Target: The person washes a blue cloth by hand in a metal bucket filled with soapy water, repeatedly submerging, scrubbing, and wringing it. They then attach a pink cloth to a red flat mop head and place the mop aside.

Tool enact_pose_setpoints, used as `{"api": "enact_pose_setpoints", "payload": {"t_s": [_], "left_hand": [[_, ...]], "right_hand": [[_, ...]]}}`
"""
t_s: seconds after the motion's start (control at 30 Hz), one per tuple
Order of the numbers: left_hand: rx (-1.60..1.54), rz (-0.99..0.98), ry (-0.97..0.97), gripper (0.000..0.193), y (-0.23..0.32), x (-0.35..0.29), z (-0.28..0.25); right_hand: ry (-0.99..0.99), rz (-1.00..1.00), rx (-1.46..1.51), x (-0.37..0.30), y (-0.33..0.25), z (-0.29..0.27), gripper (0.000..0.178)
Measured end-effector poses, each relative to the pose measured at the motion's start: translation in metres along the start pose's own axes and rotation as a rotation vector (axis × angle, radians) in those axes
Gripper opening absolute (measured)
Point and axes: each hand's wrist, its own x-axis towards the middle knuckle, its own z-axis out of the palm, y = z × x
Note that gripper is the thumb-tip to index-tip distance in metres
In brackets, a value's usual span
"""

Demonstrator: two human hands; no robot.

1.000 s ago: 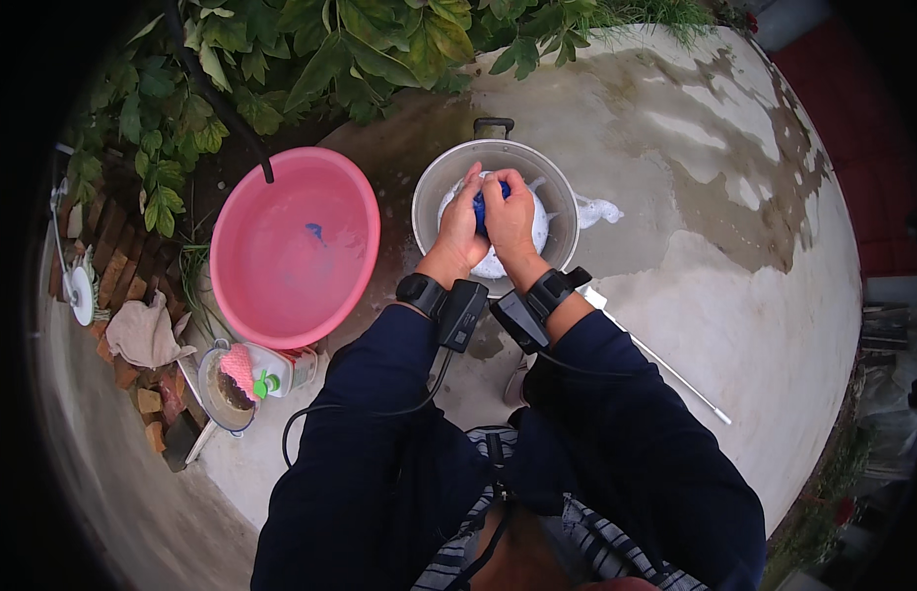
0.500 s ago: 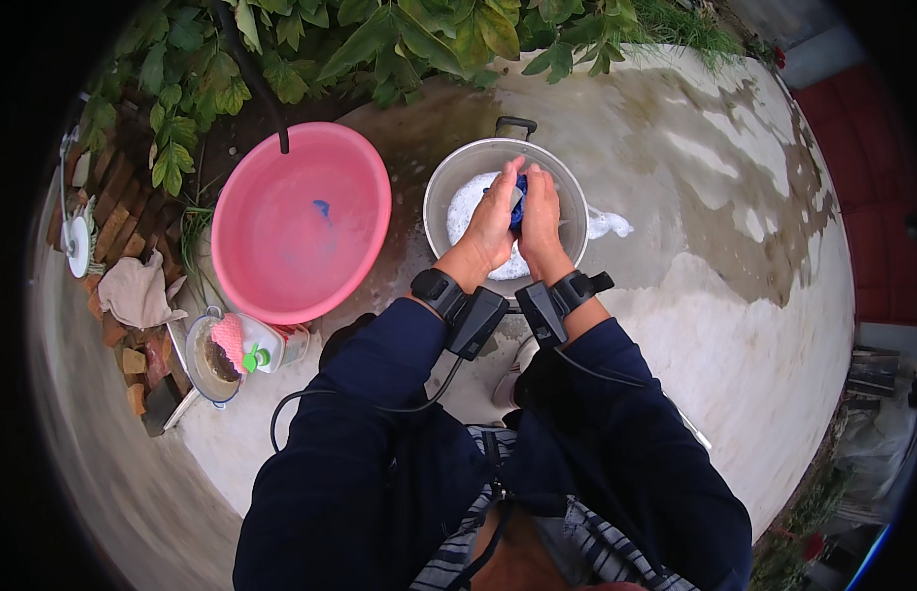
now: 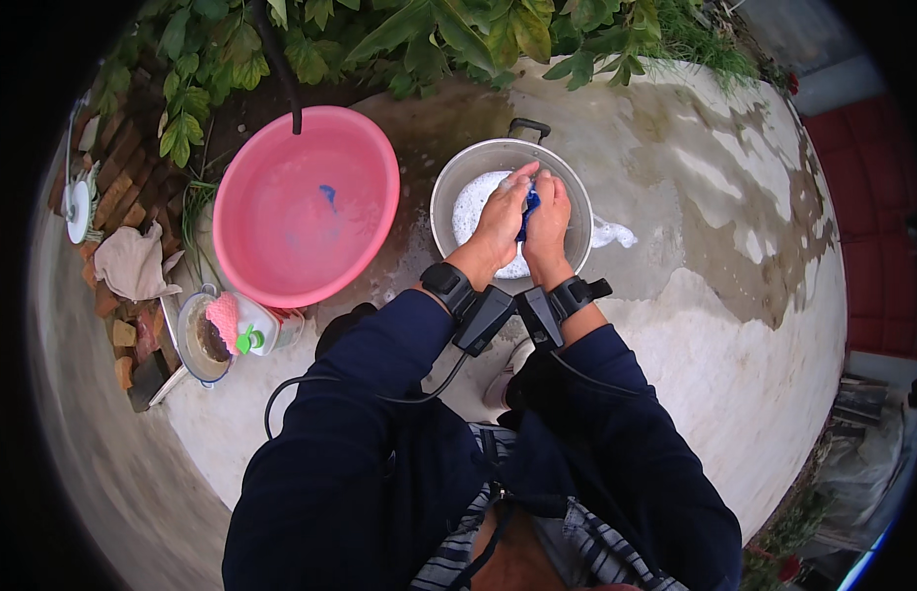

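A crumpled blue cloth point(image 3: 528, 211) is squeezed between my two hands. My left hand point(image 3: 499, 223) presses it from the left, fingers curled over its top. From the other side my right hand point(image 3: 548, 217) closes round it with bent fingers. Both hands are above a round metal pot point(image 3: 445, 187) with a dark handle at its far side. White suds point(image 3: 468, 209) fill much of the pot, partly hidden by my hands. Most of the cloth is covered by my fingers.
Left of the pot stands a pink basin point(image 3: 271, 217) of cloudy water with a small blue thing in it. Nearer lie a small bowl point(image 3: 194, 345), a pink sponge point(image 3: 222, 323) and a white bottle point(image 3: 256, 320). A rag point(image 3: 133, 264) rests on bricks. Leafy plants point(image 3: 409, 39) overhang the far side.
My fingers, straighter and pressed palm to palm before, are now curled tighter round the blue cloth. The whole view has shifted slightly.
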Motion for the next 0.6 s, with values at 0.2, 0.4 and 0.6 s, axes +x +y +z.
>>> {"api": "enact_pose_setpoints", "payload": {"t_s": [0.2,0.4,0.6], "left_hand": [[-0.018,-0.015,0.071,0.054,0.028,0.002,0.006],[0.377,0.140,-0.055,0.050,-0.005,-0.007,0.014],[-0.025,0.010,0.013,0.054,0.042,-0.001,0.007]], "right_hand": [[-0.047,-0.041,0.022,-0.017,-0.009,0.011,0.031],[-0.006,0.161,0.370,0.016,0.003,-0.013,0.028],[-0.137,-0.085,-0.027,-0.018,-0.008,0.004,0.026]]}}
